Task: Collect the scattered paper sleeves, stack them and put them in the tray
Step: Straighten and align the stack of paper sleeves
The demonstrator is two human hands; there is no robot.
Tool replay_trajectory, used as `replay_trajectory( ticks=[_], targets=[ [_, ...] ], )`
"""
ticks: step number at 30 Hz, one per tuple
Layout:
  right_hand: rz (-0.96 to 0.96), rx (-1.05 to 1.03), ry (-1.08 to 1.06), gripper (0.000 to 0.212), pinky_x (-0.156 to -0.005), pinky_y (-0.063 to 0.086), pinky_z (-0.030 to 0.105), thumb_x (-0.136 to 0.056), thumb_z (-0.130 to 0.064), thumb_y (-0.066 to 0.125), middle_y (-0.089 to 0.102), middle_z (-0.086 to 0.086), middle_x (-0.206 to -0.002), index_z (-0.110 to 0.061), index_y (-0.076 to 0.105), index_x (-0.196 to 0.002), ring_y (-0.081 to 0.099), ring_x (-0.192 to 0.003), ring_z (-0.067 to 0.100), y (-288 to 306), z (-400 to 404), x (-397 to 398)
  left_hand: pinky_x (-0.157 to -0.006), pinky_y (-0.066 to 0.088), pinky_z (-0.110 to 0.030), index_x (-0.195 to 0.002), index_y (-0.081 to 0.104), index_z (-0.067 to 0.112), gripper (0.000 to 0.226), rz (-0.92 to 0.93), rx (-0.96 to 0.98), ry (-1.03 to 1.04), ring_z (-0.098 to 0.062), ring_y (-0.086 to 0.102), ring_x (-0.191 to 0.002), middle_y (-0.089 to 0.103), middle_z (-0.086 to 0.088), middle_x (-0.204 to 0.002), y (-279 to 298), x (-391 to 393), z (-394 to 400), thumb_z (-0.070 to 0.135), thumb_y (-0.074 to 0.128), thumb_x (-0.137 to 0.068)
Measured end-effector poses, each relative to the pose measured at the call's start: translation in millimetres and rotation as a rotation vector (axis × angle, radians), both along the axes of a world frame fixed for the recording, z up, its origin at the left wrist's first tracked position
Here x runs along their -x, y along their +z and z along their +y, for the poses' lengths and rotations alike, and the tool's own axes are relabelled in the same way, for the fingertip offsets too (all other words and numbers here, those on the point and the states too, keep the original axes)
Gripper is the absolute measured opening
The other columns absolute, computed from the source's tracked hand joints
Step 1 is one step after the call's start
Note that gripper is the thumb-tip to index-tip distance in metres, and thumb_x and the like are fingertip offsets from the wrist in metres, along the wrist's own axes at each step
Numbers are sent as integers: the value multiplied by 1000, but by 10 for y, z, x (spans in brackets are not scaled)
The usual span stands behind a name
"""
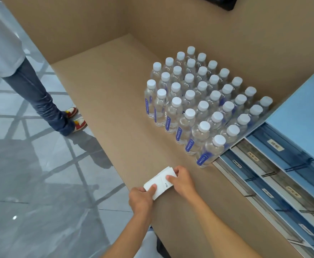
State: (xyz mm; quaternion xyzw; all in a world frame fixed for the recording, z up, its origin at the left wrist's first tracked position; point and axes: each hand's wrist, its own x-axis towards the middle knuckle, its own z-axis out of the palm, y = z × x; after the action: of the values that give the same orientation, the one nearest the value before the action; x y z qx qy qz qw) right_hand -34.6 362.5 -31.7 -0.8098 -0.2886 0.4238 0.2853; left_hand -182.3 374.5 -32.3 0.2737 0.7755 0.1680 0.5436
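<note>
While both hands meet near the front edge of the tan table [119,108], the head view shows a small stack of white paper sleeves [159,181] held between them, just above or on the tabletop; which of the two I cannot tell. The left hand [142,197] pinches the nearer end of the stack, thumb pressed on top and fingers curled beneath. The right hand [182,180] grips the farther end, thumb on the top sheet and fingers wrapped around the edge. The sleeves lie roughly aligned, with a little dark print on the top one.

Farther back on the table stands a tight block of clear water bottles [204,107] with white caps and blue labels, upright in rows. To the right, touching the bottle block's corner, sits a blue divided tray [275,164] with long labelled compartments. At the left, on the grey tiled floor [31,183], another person's jeans-clad legs [40,101] stand beside the table
</note>
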Motion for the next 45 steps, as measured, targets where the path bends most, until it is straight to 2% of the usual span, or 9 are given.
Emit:
replay_trajectory(
  ticks=[3,9,13,17,21,24,30,41,45],
  targets=[
    [-52,4,7,16,-78,54,37,-79,-15,69,66,4,-95,-10,59,-90,65,-88,23,-31,10,10,-61,54,-32,-83,56,11,34,12,2,-10,-34,72,-82,72,-14,-90,8,-15,-1,33,81,-76],
    [-66,29,-16,24,-81,48,31,-77,-18,72,63,5,-103,-9,60,-95,58,-98,22,-78,10,12,-53,46,-27,-92,64,1,43,55,15,-59,-27,66,-72,73,-16,-88,13,-15,12,36,82,-74],
    [24,84,-30,40,-73,46,26,-75,-20,78,62,-1,-98,-9,57,-107,62,-89,19,-62,36,-18,-59,55,-30,-83,70,4,30,16,35,-44,-29,70,-71,74,-10,-80,4,11,70,28,85,-72],
    [150,79,-82,40,-83,55,34,-75,-15,78,68,3,-97,-5,62,-110,68,-93,23,-63,26,-59,-72,62,-37,-81,74,3,25,-60,55,-54,-31,73,-74,76,-11,-79,11,52,119,23,86,-73],
    [356,10,-172,12,-59,52,13,-79,-10,76,74,-5,-76,-14,76,-90,70,-63,3,-5,-137,-134,-51,53,-23,-80,75,1,25,-204,81,-113,-16,62,-49,71,-2,-59,36,111,128,23,85,-74],
    [425,-20,-261,10,-73,55,25,-80,-11,76,76,-3,-78,-20,72,-77,71,-71,9,56,-348,-210,-61,53,-29,-92,73,-2,33,-291,99,-205,-22,62,-65,74,-7,-72,66,88,77,23,86,-74],
    [488,-81,-485,15,-92,55,41,-81,-13,75,77,4,-94,-13,71,-96,73,-95,23,78,-1121,-418,-68,60,-34,-96,70,-2,29,-376,46,-437,-24,73,-72,79,-15,-87,198,-296,-192,13,84,-76],
    [377,-189,-898,16,-50,45,11,-80,-10,77,76,3,-83,-9,72,-96,68,-63,6,232,-3170,-585,-63,59,-22,-103,73,0,24,-419,109,-1112,-20,75,-79,79,-14,-97,203,-1177,-1440,7,79,-81],
    [335,-185,-978,17,-45,40,18,-81,-7,75,73,2,-81,-9,70,-97,61,-53,4,210,-3797,-522,-64,59,-23,-99,74,6,23,-400,76,-1302,-13,74,-71,80,-6,-88,127,-1378,-1938,6,81,-77]
  ],
)
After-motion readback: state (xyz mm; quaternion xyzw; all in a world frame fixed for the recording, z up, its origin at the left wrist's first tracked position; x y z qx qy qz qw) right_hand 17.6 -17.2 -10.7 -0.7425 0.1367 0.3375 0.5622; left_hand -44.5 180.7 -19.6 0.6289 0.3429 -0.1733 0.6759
